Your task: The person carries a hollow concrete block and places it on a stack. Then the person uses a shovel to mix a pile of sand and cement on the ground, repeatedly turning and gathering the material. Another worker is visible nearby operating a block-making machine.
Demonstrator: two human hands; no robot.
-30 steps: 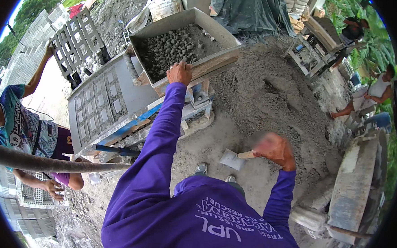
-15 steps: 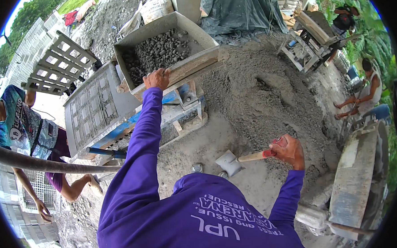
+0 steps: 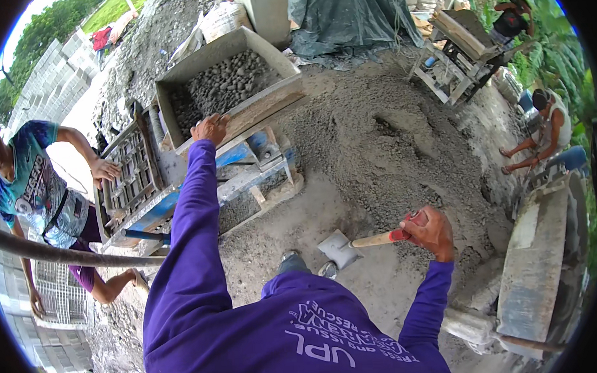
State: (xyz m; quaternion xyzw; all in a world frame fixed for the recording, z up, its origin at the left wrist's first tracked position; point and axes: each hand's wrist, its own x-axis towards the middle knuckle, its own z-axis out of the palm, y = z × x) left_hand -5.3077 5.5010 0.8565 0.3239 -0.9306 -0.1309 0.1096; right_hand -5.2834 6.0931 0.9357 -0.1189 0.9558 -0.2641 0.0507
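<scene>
My left hand (image 3: 210, 128), at the end of a purple sleeve, rests on the front rim of a wooden hopper box (image 3: 247, 111) filled with grey gravel mix. That box sits on a block-making machine (image 3: 177, 186) with a blue frame. My right hand (image 3: 430, 232) grips the wooden handle of a small shovel (image 3: 355, 243). Its grey blade hangs just above the ground by my feet. A large heap of grey mix (image 3: 391, 148) lies right behind the shovel.
A person in a patterned shirt (image 3: 39, 193) stands at the left, a hand on the machine's metal mould frame (image 3: 130, 169). Two more people (image 3: 545, 129) sit at the right edge. Stacked concrete blocks (image 3: 50, 85) stand far left, and a concrete slab (image 3: 535, 262) lies at right.
The view has shifted, with the hopper now nearer the middle. My right hand has lifted the shovel a little to the right. The person at left now holds the mould frame.
</scene>
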